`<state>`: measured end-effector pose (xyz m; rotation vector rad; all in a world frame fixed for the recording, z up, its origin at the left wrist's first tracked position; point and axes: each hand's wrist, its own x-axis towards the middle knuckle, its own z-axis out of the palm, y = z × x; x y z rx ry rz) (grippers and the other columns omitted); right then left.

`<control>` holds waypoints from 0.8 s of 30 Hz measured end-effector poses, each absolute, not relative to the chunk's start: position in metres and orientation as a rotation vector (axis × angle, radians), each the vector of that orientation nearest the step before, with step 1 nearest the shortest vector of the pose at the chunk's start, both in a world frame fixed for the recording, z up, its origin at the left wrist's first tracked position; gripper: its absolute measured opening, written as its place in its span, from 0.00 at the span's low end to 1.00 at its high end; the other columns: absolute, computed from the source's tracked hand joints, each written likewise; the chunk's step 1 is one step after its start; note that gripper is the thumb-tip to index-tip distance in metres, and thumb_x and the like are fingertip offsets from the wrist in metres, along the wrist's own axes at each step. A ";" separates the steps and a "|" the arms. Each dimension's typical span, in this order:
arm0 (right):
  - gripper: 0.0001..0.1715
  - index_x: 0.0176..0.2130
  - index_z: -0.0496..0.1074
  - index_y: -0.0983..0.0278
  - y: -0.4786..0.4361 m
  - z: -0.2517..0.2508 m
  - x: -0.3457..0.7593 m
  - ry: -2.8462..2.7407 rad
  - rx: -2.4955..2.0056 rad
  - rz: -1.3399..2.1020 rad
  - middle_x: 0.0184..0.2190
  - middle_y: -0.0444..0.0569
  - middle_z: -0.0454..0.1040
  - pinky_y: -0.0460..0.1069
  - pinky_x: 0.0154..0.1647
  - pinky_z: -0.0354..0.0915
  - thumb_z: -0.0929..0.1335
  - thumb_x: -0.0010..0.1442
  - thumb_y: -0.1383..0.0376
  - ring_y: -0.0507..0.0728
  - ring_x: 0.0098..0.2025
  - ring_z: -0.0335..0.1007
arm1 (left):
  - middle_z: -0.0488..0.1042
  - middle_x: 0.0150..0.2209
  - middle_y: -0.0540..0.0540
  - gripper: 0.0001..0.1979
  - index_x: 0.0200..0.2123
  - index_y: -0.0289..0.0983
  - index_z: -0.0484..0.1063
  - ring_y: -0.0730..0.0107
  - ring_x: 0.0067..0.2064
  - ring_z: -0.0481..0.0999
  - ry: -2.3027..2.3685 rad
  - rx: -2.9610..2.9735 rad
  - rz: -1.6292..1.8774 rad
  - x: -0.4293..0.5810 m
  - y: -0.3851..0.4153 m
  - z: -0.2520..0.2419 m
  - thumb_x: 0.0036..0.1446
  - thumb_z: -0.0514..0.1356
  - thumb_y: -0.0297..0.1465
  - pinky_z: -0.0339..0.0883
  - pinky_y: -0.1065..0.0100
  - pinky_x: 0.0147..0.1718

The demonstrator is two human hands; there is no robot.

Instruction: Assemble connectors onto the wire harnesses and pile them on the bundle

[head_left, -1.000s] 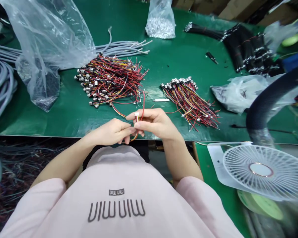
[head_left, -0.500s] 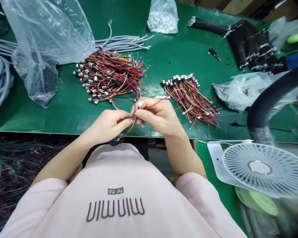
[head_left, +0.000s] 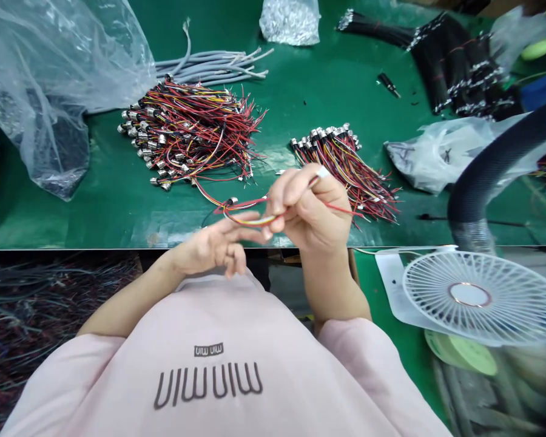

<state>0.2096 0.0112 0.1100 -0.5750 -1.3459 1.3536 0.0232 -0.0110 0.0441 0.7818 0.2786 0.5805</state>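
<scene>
My right hand (head_left: 316, 206) is closed on a wire harness (head_left: 253, 222) of red, yellow, white and dark strands. A small white plug (head_left: 322, 172) pokes out above its fingers, and a red wire end sticks out to the right. The strands loop leftward from the grip, past a round metal connector (head_left: 232, 201) near the bench edge. Just below that loop, my left hand (head_left: 213, 246) has its fingers spread and its palm turned partly up, with nothing held in it. Its fingertips come close to the strands; contact is unclear.
Behind my hands lie a large pile of wired connectors (head_left: 186, 133) and a smaller bundle (head_left: 341, 164). Grey cables (head_left: 209, 67), plastic bags (head_left: 68, 60) and black cable bundles (head_left: 455, 67) lie farther back. A white fan (head_left: 468, 295) and black hose (head_left: 473, 182) stand at right.
Both hands were together at the wires; now they have parted. My left hand has opened and dropped back, while my right has moved rightward with the wire harness.
</scene>
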 end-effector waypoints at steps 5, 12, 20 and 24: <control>0.06 0.36 0.74 0.64 -0.003 0.091 0.245 -1.403 -0.427 1.526 0.28 0.45 0.71 0.46 0.24 0.72 0.67 0.64 0.65 0.50 0.24 0.71 | 0.80 0.43 0.45 0.26 0.49 0.41 0.75 0.84 0.17 0.65 0.534 0.491 0.918 0.025 0.003 0.049 0.54 0.62 0.52 0.58 0.78 0.13; 0.27 0.47 0.77 0.60 -0.013 0.067 0.314 -1.685 -0.826 1.378 0.52 0.55 0.75 0.61 0.60 0.64 0.72 0.53 0.47 0.65 0.57 0.69 | 0.78 0.26 0.49 0.13 0.33 0.33 0.74 0.79 0.21 0.74 0.695 0.510 0.932 0.034 0.008 0.039 0.54 0.67 0.38 0.68 0.79 0.19; 0.24 0.40 0.78 0.64 -0.010 0.072 0.250 -1.624 -1.213 1.291 0.35 0.49 0.80 0.52 0.45 0.72 0.66 0.61 0.47 0.56 0.39 0.77 | 0.77 0.26 0.48 0.20 0.35 0.33 0.75 0.78 0.22 0.73 0.842 0.940 0.872 0.058 -0.004 0.037 0.54 0.65 0.46 0.71 0.75 0.23; 0.22 0.35 0.73 0.64 0.006 0.055 0.200 -1.365 -1.069 1.547 0.27 0.44 0.77 0.47 0.29 0.71 0.67 0.60 0.47 0.51 0.26 0.73 | 0.78 0.27 0.46 0.19 0.36 0.32 0.76 0.71 0.28 0.78 0.826 1.120 0.706 0.053 -0.010 0.039 0.58 0.61 0.45 0.74 0.70 0.30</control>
